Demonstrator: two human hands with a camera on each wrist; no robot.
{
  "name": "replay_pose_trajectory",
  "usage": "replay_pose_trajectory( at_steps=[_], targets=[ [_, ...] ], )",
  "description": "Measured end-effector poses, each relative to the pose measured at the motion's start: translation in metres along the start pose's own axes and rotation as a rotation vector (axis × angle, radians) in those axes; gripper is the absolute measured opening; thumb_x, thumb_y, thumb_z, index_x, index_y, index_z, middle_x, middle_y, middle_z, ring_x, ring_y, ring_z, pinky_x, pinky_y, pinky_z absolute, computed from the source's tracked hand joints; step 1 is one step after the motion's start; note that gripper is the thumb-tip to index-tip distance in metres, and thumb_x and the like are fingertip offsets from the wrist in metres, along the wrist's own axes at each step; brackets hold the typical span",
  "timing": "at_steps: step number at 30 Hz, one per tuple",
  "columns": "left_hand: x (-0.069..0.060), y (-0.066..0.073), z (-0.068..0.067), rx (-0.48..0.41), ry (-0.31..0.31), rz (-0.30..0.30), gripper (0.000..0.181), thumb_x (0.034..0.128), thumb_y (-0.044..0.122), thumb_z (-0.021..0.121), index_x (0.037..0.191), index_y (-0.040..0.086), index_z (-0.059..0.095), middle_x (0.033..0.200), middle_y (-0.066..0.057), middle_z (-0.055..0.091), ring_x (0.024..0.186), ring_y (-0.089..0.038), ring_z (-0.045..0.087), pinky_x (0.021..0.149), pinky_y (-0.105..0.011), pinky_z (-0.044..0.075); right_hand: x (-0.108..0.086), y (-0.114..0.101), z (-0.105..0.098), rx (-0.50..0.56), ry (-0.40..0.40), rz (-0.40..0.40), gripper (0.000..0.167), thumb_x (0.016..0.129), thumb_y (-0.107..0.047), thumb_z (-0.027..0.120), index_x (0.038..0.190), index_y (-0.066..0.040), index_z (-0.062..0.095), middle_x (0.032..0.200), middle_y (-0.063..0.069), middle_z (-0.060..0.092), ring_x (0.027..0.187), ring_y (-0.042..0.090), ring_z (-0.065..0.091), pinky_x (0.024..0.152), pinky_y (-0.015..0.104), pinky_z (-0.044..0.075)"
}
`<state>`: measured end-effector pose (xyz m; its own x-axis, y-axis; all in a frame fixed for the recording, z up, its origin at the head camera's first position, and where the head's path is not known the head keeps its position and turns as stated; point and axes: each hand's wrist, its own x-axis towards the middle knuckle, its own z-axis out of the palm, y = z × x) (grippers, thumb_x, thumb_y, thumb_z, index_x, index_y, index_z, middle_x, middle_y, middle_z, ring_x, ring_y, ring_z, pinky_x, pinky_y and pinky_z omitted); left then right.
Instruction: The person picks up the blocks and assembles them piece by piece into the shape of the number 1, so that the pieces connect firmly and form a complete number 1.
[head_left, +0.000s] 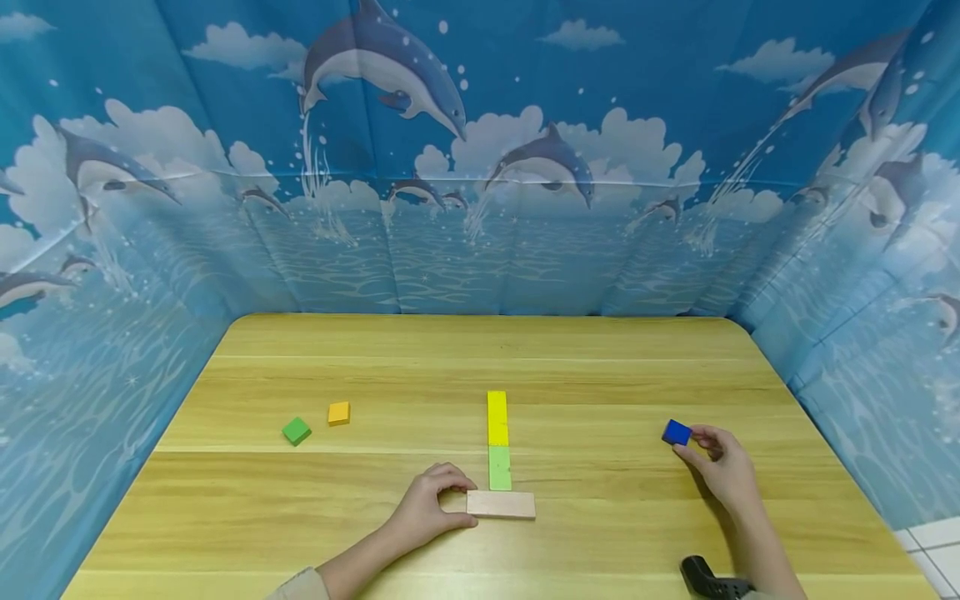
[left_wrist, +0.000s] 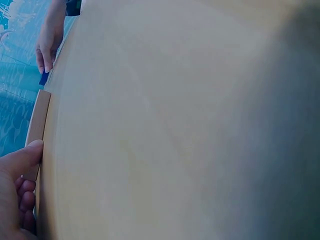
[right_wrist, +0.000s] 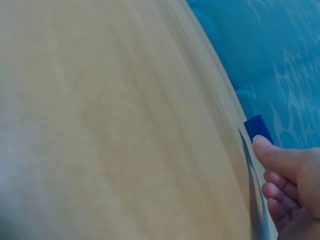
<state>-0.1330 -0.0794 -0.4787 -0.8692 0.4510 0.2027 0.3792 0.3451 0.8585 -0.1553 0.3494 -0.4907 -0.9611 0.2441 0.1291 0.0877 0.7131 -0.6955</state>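
Observation:
In the head view, my left hand point(head_left: 429, 510) pinches the left end of a plain wooden block point(head_left: 501, 505), thumb at the near side and fingers at the far side. The left wrist view shows the thumb on that block point(left_wrist: 37, 117) too. Directly beyond the block lies a light green block point(head_left: 499, 468), with a longer yellow block point(head_left: 497, 418) end to end behind it. Off to the right, my right hand point(head_left: 726, 471) holds a small blue block point(head_left: 677, 432) between thumb and fingers. From the right wrist, the blue block point(right_wrist: 258, 128) shows past the thumb tip.
On the table's left side lie a green square block point(head_left: 297, 431) and an orange square block point(head_left: 339, 412), a little apart. A black object point(head_left: 708, 577) is by the right forearm at the near edge. A dolphin-print curtain point(head_left: 480, 233) surrounds the wooden table point(head_left: 585, 358).

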Motion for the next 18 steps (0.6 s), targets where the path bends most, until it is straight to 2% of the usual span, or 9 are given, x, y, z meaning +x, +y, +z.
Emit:
replay_pose_trajectory(
  at_steps=[2, 6, 9, 16, 18],
  targets=[
    [0.001, 0.012, -0.004, -0.008, -0.001, -0.015, 0.031, 0.0626, 0.001, 0.08, 0.091, 0.0, 0.067, 0.089, -0.008, 0.063, 0.084, -0.025, 0.054, 0.079, -0.027, 0.046, 0.004, -0.005, -0.002, 0.0, -0.023, 0.002, 0.046, 0.086, -0.028, 0.063, 0.117, 0.005, 0.051, 0.11, 0.022, 0.054, 0.09, 0.004, 0.046, 0.078, 0.015, 0.041],
    [0.002, 0.012, -0.003, -0.013, -0.004, -0.027, 0.032, 0.0628, 0.002, 0.08, 0.092, 0.0, 0.067, 0.089, -0.007, 0.064, 0.085, -0.025, 0.054, 0.079, -0.028, 0.046, 0.012, -0.02, -0.005, 0.028, -0.08, -0.018, 0.049, 0.089, -0.029, 0.06, 0.12, 0.005, 0.048, 0.114, 0.024, 0.051, 0.1, 0.029, 0.046, 0.084, 0.036, 0.042],
    [0.003, 0.014, -0.005, -0.014, -0.004, -0.03, 0.032, 0.0626, 0.002, 0.08, 0.092, 0.0, 0.067, 0.09, -0.007, 0.064, 0.085, -0.025, 0.054, 0.079, -0.027, 0.046, 0.019, -0.029, -0.004, 0.063, -0.097, -0.056, 0.048, 0.089, -0.027, 0.06, 0.12, 0.007, 0.047, 0.115, 0.025, 0.05, 0.101, 0.032, 0.045, 0.084, 0.037, 0.042],
    [0.005, 0.02, -0.007, -0.015, -0.005, -0.037, 0.032, 0.0625, 0.001, 0.08, 0.091, -0.002, 0.067, 0.089, -0.009, 0.063, 0.085, -0.026, 0.054, 0.078, -0.027, 0.046, 0.039, -0.048, 0.007, 0.041, -0.069, -0.159, 0.038, 0.086, -0.018, 0.064, 0.114, 0.006, 0.054, 0.107, 0.021, 0.056, 0.094, 0.026, 0.049, 0.08, 0.025, 0.043],
    [0.006, 0.017, -0.006, -0.013, -0.007, -0.043, 0.032, 0.0625, 0.001, 0.08, 0.092, -0.002, 0.067, 0.089, -0.01, 0.063, 0.085, -0.026, 0.054, 0.078, -0.027, 0.046, 0.045, -0.055, 0.011, 0.055, -0.069, -0.182, 0.037, 0.086, -0.015, 0.064, 0.113, 0.007, 0.054, 0.106, 0.022, 0.057, 0.094, 0.028, 0.05, 0.082, 0.03, 0.042]
  ],
)
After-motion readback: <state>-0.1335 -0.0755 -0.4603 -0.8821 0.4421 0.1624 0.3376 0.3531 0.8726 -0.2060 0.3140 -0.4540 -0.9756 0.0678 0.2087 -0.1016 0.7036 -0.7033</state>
